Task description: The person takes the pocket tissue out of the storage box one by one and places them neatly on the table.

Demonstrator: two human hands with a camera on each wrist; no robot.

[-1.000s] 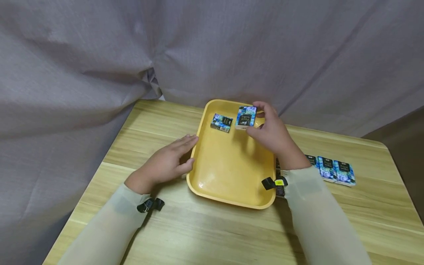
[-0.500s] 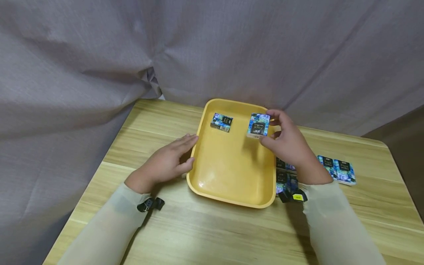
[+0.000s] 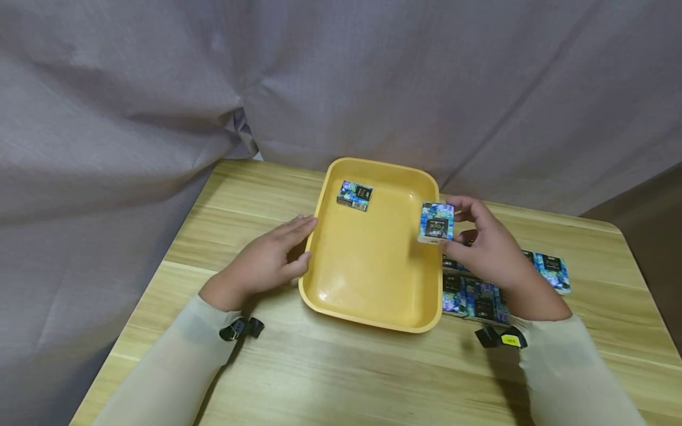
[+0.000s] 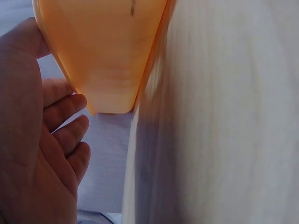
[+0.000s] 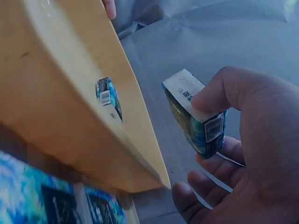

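Observation:
My right hand pinches a small blue floral box with a black label between thumb and fingers, above the right rim of a yellow tray. In the right wrist view the thumb presses the white printed end of that held box. A second box of the same pattern lies inside the tray near its far left corner. My left hand rests at the tray's left rim with relaxed fingers; in the left wrist view its fingertips touch the tray's outer edge.
Several matching boxes lie on the wooden table just right of the tray, some partly under my right hand. Another box lies farther right. A grey curtain hangs behind the table's back edge.
My right hand has carried the held box from over the tray's far part rightward and nearer, to the right rim. The left hand and the box in the tray stay put.

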